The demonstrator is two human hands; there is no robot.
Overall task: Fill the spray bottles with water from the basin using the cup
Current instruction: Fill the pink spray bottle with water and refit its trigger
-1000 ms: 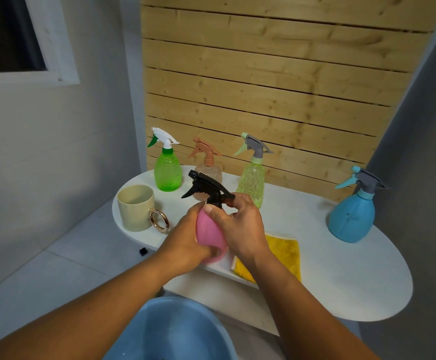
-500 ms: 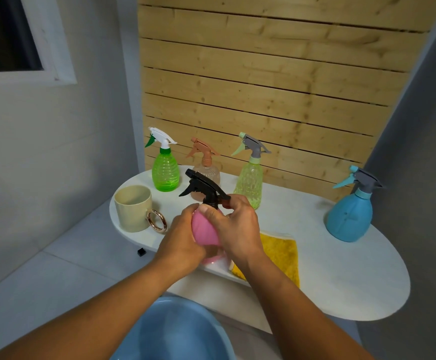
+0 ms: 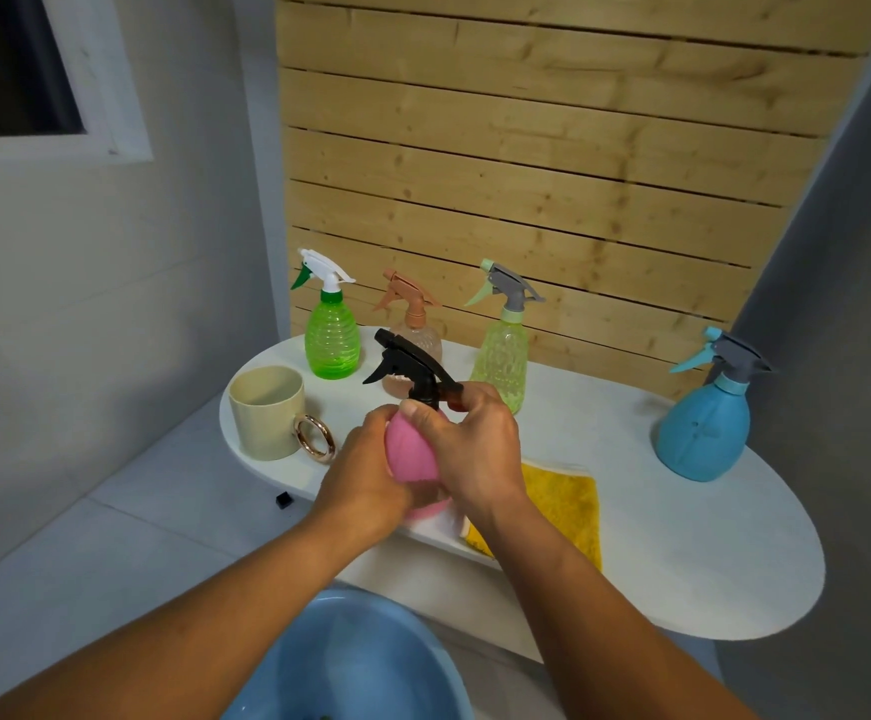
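White counter (image 3: 683, 553) before wooden slats: left hand (image 3: 366, 475) grips the pink spray bottle (image 3: 412, 452), right hand (image 3: 475, 449) fingers (image 3: 418, 414) curl around its black sprayer head (image 3: 412, 368); cup (image 3: 267, 413) nearby.

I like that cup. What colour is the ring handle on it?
Shiny gold; the cup itself is cream. The handle shows in the head view.

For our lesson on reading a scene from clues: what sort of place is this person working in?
Probably a home washroom or utility corner, though that is a guess. The clues: pale tiled floor, a blue basin low beside a small white oval table, and a wooden slat panel set against plain grey walls.
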